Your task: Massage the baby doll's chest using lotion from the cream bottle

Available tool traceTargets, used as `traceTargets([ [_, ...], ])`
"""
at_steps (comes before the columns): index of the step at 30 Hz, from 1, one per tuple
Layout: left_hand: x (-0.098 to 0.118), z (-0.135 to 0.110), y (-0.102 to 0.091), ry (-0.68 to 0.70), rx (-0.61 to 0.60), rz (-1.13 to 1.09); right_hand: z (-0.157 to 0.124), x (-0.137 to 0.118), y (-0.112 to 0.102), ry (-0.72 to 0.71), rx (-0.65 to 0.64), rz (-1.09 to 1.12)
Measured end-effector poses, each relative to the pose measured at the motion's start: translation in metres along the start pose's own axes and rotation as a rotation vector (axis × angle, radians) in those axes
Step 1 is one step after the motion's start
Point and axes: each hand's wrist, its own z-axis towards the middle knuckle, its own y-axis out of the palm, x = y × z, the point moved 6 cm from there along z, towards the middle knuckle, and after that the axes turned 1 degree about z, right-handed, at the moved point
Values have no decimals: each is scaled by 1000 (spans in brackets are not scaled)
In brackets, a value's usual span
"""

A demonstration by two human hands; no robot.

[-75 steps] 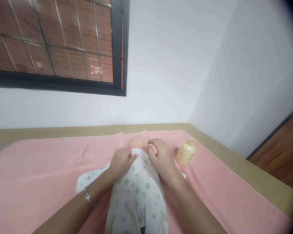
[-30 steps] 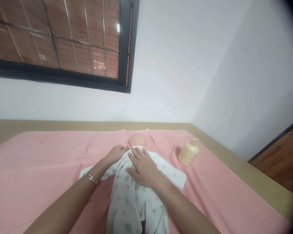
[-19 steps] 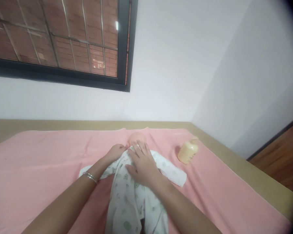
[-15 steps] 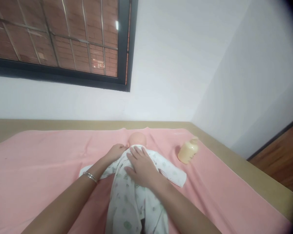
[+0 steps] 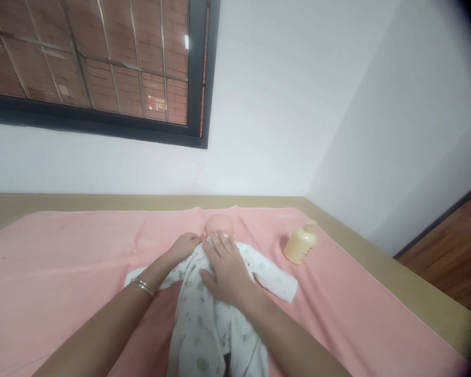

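Observation:
A baby doll with a bald head (image 5: pixel 219 225) lies stretched out, dressed in a white romper (image 5: pixel 198 319) with a green print. Its sleeves spread out to both sides. My right hand (image 5: pixel 225 269) rests flat on the upper body of the romper, fingers a little apart, fingertips by the collar. At the doll's left-hand side in the view, my left hand (image 5: pixel 184 247) is at the shoulder and neck with its fingers curled in. What those fingertips hold, if anything, is hidden. A silver bangle circles my left wrist.
A pale yellow bottle (image 5: pixel 300 245) stands tilted in view to the right of the doll. Everything lies on a pink blanket (image 5: pixel 82 251) over a tan surface (image 5: pixel 377 267). White walls and a dark-framed barred window (image 5: pixel 198 141) rise behind.
My right hand has slid slightly up, its fingertips now reaching the edge of the doll's head. The left hand stays almost in place. The view has shifted a little.

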Motion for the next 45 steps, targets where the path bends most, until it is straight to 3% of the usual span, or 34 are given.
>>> traceTargets([
  [9, -3, 4, 1, 38, 0, 1, -1, 2, 8, 1, -81, 5],
  [14, -2, 4, 2, 48, -17, 17, -3, 1, -2, 58, 55, -25],
  [25, 2, 3, 0, 52, -7, 30, -3, 1, 8, 79, -25, -4],
  [29, 0, 4, 1, 57, 4, 36, -3, 3, 5, 140, 26, -22],
  [32, 0, 4, 0, 43, 14, 30, -3, 1, 7, 111, -26, 6],
  [36, 5, 1, -3, 25, 24, 25, -3, 3, 3, 118, 39, -13],
  [40, 11, -3, -6, 26, 32, 8, -2, 1, 7, 44, -15, 20],
  [45, 18, -7, -8, 14, 30, -41, -5, 6, 0, 120, 105, 37],
])
